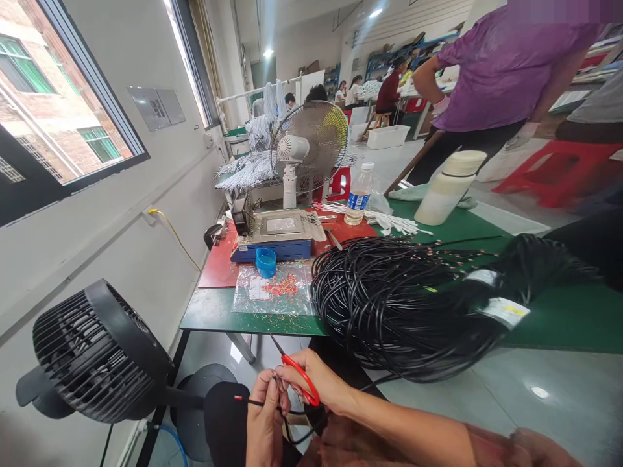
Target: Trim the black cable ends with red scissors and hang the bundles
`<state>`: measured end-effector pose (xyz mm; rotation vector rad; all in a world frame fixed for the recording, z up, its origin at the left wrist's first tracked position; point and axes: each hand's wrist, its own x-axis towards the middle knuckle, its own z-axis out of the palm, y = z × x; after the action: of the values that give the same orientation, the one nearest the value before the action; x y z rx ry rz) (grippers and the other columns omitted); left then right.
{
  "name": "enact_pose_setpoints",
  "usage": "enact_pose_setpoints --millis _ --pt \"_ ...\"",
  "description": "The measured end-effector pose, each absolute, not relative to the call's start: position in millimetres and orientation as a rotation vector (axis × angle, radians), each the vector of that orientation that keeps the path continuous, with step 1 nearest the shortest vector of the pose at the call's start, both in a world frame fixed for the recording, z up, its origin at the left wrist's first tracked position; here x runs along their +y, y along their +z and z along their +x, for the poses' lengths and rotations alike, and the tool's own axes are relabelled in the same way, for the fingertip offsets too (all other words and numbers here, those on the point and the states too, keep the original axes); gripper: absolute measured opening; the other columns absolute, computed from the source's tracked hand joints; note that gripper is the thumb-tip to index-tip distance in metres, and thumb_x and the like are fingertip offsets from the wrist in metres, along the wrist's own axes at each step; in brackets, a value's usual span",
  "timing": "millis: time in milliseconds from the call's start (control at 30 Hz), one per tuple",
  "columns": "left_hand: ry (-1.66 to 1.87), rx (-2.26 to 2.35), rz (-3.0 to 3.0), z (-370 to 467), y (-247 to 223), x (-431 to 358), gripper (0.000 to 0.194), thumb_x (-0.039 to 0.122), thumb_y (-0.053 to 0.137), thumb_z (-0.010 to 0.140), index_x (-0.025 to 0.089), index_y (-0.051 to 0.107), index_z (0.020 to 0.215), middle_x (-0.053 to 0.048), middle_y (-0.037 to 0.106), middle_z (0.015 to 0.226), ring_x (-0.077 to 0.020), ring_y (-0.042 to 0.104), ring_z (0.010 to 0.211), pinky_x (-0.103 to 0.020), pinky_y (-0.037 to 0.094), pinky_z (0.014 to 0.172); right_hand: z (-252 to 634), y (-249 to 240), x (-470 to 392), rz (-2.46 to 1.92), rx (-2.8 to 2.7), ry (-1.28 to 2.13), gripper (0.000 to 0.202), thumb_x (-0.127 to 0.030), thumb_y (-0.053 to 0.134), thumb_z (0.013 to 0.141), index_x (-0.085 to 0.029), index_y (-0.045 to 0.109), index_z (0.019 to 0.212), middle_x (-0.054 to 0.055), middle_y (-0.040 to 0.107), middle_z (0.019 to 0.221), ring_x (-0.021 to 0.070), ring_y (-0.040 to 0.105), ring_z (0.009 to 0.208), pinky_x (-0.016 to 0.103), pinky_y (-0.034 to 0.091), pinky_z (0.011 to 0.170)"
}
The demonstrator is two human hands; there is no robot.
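My left hand (264, 420) is closed on a black cable (254, 403), low in front of me over my lap. A short reddish end (238, 397) pokes out to its left. My right hand (322, 374) has its fingers through the red handles of a pair of scissors (310, 388), whose dark blades point up and left, away from the cable. The fingertips of both hands meet around the cable, and they hide what lies between them. On the table's right side spreads a large heap of black cables (370, 292) with many stripped ends.
Red clippings (282, 285) lie on a plastic bag beside a blue cup (265, 263) and a blue-sided heating device (272, 250). Behind stand a bottle (359, 198), a pale flask (445, 191) and a fan (311, 146). Another fan (102, 350) is at left. A person in purple (496, 71) stands across.
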<state>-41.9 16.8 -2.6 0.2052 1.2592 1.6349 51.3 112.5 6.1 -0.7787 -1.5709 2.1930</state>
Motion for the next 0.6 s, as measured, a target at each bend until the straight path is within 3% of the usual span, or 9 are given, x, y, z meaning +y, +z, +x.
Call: enact_pose_setpoints --millis 600 --pt "1.647 1.235 0.206 -43.4 -8.7 12.9 0.015 0.028 0.062 0.072 0.020 0.064 0.085 0.001 0.058 0.070 -0.0054 0.048 0.060 -0.019 0.039 0.058 51.5 7.8 108.8 -0.780 -1.543 2.255 0.047 -0.056 0.060 0.073 -0.012 0.056 0.056 -0.006 0.042 0.039 0.0038 0.034 0.032 0.017 0.024 0.035"
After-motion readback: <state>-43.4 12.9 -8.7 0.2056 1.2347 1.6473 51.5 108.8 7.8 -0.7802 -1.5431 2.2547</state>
